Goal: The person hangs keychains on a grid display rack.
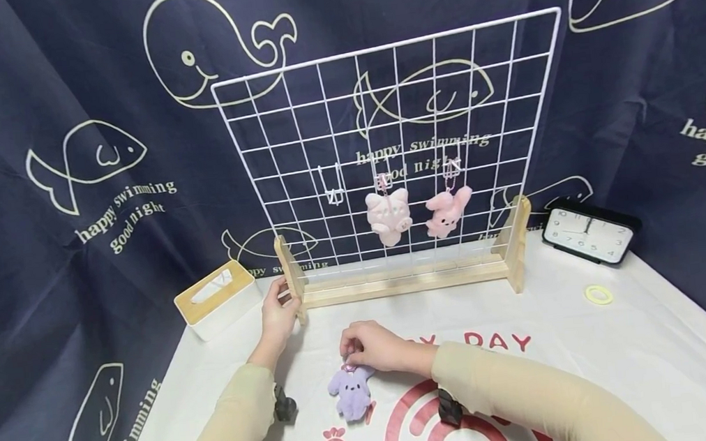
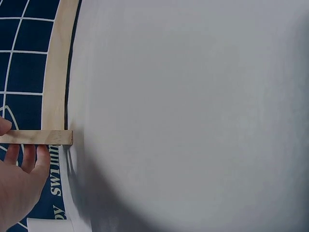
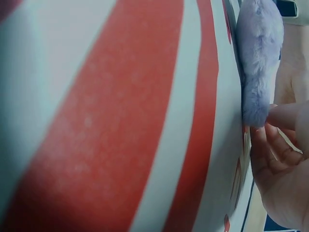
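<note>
Lavender plush keychain [image 1: 352,397] is what we are handling: in the head view it is low over or on the white-covered desk [image 1: 560,353], face toward us, in front of the wire grid stand [image 1: 394,46]. Our right grip [image 1: 376,346] is closed to a pinch of thumb and fingers at its top, by the pink fitting [image 1: 349,368]. Our left grip [image 1: 278,316] is at the left wooden upright [image 1: 290,271]. On the grid, a pale cat-eared plush [image 1: 389,217] and a pink plush rabbit [image 1: 447,213] hang from hooks, while the leftmost hook [image 1: 335,197] bears nothing. From that we judge the step in hand to be picking up the lavender one for hanging.

In the left wrist view, our thumb and fingers lie on opposite sides of the upright's bar, so we take it that we are steadying the stand.

In the right wrist view, our fingers close in at one end of the lavender fur, the plush close along the desk; whether it rests there we cannot tell. The next move, as we judge it, calls for a firm pinch, a lift clear of the desk and a careful threading onto the leftmost hook, with the left grip guarding against rocking.
</note>
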Demonstrator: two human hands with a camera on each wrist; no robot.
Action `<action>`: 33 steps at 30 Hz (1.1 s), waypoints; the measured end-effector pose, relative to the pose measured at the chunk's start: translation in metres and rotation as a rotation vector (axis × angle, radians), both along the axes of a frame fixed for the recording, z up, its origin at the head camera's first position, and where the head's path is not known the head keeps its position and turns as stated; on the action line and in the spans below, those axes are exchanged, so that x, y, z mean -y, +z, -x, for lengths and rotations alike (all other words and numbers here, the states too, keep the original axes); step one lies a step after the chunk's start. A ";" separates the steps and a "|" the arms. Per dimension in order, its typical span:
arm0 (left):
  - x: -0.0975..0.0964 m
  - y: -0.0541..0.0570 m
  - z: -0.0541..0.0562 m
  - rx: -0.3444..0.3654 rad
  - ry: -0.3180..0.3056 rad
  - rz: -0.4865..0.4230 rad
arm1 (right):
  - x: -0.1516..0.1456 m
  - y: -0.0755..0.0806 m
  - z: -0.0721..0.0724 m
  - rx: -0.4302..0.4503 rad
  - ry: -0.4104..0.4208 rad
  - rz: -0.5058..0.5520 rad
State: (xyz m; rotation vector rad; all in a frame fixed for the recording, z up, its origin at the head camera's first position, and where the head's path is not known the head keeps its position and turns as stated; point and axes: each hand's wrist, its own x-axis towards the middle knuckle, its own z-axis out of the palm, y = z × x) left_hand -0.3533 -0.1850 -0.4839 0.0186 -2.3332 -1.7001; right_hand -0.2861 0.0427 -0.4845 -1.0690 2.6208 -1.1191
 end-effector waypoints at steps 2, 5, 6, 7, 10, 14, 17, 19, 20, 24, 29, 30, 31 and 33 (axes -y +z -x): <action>0.000 0.001 -0.001 0.000 0.000 -0.005 | -0.001 -0.001 0.000 0.027 -0.019 0.019; 0.000 0.002 -0.002 0.004 -0.005 -0.010 | -0.002 -0.001 0.001 0.042 -0.031 0.031; 0.000 0.002 -0.002 0.006 -0.006 -0.009 | -0.002 -0.001 0.001 0.044 -0.025 0.028; 0.000 0.002 -0.002 0.008 -0.006 -0.005 | -0.002 -0.001 0.001 0.040 -0.013 0.020; 0.000 0.002 -0.002 0.012 -0.003 0.002 | -0.001 0.000 0.001 0.032 0.032 -0.024; 0.000 0.002 -0.002 0.008 -0.003 0.003 | 0.000 0.003 0.001 0.015 0.082 -0.088; -0.001 0.003 -0.002 0.002 -0.004 0.000 | 0.001 0.005 0.000 0.008 0.096 -0.113; -0.001 0.002 -0.003 0.001 -0.005 -0.001 | 0.001 0.005 -0.001 0.009 0.095 -0.121; -0.001 0.002 -0.003 0.003 -0.004 -0.001 | 0.002 0.004 -0.001 0.010 0.092 -0.125; 0.000 0.002 -0.005 0.008 -0.003 -0.002 | 0.003 0.002 -0.002 0.019 0.085 -0.129; 0.001 0.002 -0.004 0.003 -0.001 -0.004 | 0.004 0.002 0.000 0.049 0.082 -0.121; 0.001 0.002 -0.003 0.003 -0.003 -0.005 | 0.004 0.002 0.000 0.054 0.080 -0.118; 0.001 0.002 -0.003 0.003 -0.004 -0.005 | 0.004 0.002 0.001 0.056 0.078 -0.117; 0.000 0.003 -0.002 0.008 -0.007 -0.005 | 0.004 0.001 0.002 0.060 0.071 -0.117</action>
